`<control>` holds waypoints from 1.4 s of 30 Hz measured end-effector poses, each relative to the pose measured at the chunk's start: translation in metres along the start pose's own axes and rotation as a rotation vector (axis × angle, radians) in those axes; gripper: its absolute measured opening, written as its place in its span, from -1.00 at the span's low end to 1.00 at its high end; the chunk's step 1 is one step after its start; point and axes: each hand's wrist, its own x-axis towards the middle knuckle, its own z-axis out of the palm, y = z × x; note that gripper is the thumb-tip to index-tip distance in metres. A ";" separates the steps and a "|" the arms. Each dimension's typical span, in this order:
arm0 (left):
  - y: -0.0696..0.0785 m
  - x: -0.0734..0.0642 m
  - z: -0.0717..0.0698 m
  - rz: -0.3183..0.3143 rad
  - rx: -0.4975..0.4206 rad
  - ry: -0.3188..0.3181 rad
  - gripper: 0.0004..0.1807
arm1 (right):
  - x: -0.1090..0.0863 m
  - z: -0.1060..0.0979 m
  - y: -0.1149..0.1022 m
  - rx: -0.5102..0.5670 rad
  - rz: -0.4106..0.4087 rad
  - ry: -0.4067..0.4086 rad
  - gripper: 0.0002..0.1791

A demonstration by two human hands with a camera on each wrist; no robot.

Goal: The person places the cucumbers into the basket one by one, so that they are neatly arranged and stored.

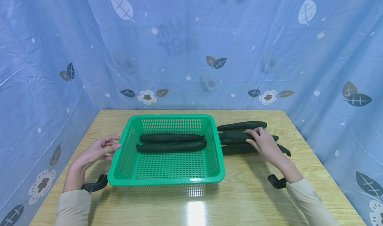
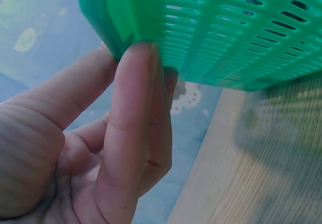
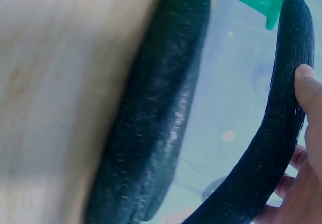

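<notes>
A green plastic basket point(image 1: 167, 182) with slotted walls stands on the table, two dark green cucumbers point(image 1: 172, 146) lying side by side inside it. My left hand point(image 1: 97, 151) pinches the basket's left rim between thumb and fingers; the left wrist view shows the fingertips point(image 2: 136, 58) against the green wall. To the right of the basket, my right hand point(image 1: 264, 145) grips a cucumber point(image 3: 274, 133) from above, thumb on one side and fingers on the other. Close to it in the right wrist view, another cucumber point(image 3: 151, 103) lies near the wooden surface.
One cucumber point(image 1: 243, 125) lies behind the held one and another point(image 1: 236, 149) in front, both near the basket's right wall. The wooden table point(image 1: 239, 199) meets a blue leaf-print curtain point(image 1: 185, 69) at the back and sides. A black wrist mount point(image 1: 97, 184) sits below each hand.
</notes>
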 end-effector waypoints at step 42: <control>0.004 -0.002 0.001 -0.011 -0.016 -0.010 -0.30 | 0.074 -0.029 -0.052 -0.029 -0.143 -0.018 -0.67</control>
